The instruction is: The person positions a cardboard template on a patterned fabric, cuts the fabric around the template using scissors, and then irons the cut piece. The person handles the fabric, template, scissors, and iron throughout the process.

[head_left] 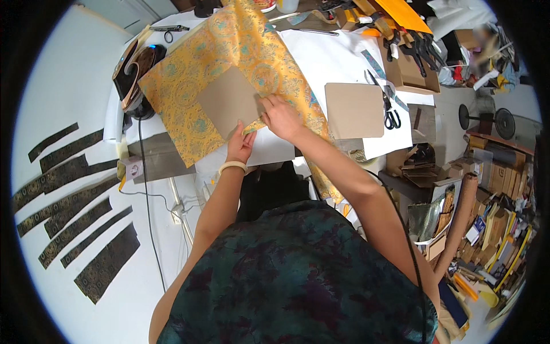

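A yellow-gold patterned brocade cloth lies over the table, with a square grey-brown board on it. At the board's near edge, a strip of the cloth is folded up. My left hand, with a pale bangle at the wrist, pinches the near end of that strip. The fingers of my right hand are bent down on the strip beside the board's right corner, pressed together on the cloth. A second board with rounded corners rests to the right on white paper. Black-handled scissors lie beside it.
A dark rounded appliance with a cord stands at the left. Boxes of tools fill the back right. Dark patterned cloth strips lie on a white surface at the left. A cardboard tube leans at the right, before stacked boxes.
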`<state>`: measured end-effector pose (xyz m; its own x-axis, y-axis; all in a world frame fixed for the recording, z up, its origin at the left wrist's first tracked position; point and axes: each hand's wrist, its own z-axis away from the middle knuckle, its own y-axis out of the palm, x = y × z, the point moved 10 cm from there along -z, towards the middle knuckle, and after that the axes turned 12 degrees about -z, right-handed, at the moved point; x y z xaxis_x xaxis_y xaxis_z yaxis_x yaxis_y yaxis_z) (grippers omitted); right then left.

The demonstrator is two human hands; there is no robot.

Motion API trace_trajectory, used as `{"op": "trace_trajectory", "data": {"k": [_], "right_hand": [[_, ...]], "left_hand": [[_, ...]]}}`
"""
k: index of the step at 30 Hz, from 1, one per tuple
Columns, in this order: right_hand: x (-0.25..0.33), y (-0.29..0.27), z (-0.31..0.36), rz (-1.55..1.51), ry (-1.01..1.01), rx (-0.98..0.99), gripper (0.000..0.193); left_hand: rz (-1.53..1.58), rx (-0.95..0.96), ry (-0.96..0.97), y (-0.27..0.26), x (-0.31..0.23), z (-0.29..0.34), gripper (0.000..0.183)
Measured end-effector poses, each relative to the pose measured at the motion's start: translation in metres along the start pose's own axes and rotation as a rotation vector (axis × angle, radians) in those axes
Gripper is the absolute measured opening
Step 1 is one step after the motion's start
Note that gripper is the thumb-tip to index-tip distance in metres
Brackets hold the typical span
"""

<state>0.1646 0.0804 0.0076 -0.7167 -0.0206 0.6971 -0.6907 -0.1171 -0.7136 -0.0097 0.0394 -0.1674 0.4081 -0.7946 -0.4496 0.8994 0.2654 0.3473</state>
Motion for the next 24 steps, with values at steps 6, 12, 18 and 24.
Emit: {"op": "trace_trajectory", "data": {"k": [6,12,18,24], "right_hand": [[-0.018,0.037,0.0,0.05,0.201,-0.155,0.075],[-0.018,0.054,0.008,0.114,0.3,-0.193,0.083],[-0.027,0.053,0.023,-0.012,0.367,-0.246,0.078],[-0.023,0.05,0.035,-0.073,0.25,-0.325,0.068]], "left_hand": [[-0.776,-0.474,0.451,-0.03,-0.073,0.065,0.047],[-0.99,-0.358,0.872,-0.042,-0.102,0.027,0.063],[-0.777,-0.096,0.716,-0.016,-0.108,0.038,0.073],[-1.136,-0.047,0.863,-0.039,-0.117,0.016,0.072]]}}
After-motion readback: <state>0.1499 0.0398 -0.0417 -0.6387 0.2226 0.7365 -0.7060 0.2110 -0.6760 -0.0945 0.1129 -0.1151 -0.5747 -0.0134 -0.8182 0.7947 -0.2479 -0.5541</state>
